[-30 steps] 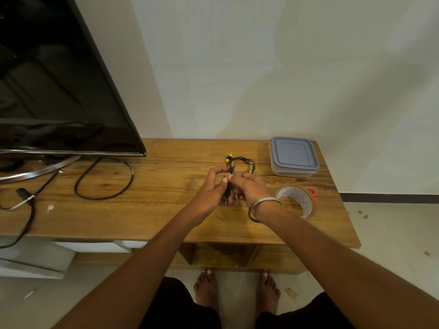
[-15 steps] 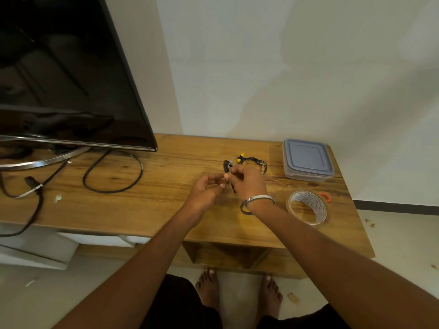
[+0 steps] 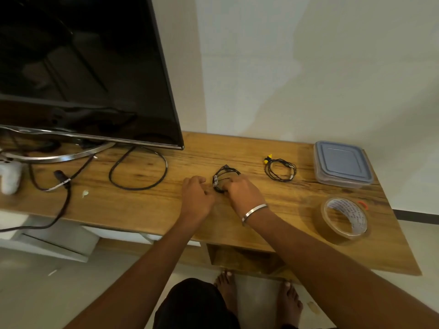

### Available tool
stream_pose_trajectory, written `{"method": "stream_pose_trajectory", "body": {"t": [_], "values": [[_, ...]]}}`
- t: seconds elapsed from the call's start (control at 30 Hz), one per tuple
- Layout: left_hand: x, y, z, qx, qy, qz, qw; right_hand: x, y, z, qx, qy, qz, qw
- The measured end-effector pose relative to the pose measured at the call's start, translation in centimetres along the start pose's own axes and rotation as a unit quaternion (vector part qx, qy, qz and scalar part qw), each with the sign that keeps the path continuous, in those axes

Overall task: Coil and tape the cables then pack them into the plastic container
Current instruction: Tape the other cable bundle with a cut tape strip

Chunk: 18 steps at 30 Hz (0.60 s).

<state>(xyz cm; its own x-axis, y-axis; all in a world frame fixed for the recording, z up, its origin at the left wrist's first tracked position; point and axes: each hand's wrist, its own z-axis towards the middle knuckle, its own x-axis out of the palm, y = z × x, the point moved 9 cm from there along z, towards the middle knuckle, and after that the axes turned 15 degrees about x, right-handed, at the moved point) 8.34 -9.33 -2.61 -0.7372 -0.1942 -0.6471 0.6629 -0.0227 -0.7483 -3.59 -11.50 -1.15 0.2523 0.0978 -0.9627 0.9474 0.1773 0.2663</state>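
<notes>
Gripping the coiled black cable (image 3: 224, 178) on the worktop (image 3: 273, 224), the right hand (image 3: 242, 192) lies nearest the lidded plastic container (image 3: 342, 165), off right; the left hand (image 3: 197, 197), fingers curled, touches the coil.

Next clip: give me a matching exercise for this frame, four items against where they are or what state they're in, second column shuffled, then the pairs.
Things:
1. container
2. tape roll
3. yellow-plug cable
4. black coil

Places or states:
A. coiled, lying free on the table between the hands and the lidded box
B. under the right hand, with the left hand beside it
C. far right corner of the table, lid on
D. near right edge of the table, lying on its side

Pairs: 1-C, 2-D, 3-A, 4-B
</notes>
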Motion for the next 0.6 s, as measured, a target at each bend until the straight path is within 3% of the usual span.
{"method": "stream_pose_trajectory", "body": {"t": [0.37,0.6], "values": [[0.4,-1.0,-0.2,0.043,0.029,0.020,0.998,-0.4,0.2,-0.8,-0.085,0.013,-0.019,0.996],[0.0,-0.8,-0.3,0.059,0.002,0.030,0.998,0.1,-0.5,-0.4,-0.062,0.028,0.008,0.998]]}}
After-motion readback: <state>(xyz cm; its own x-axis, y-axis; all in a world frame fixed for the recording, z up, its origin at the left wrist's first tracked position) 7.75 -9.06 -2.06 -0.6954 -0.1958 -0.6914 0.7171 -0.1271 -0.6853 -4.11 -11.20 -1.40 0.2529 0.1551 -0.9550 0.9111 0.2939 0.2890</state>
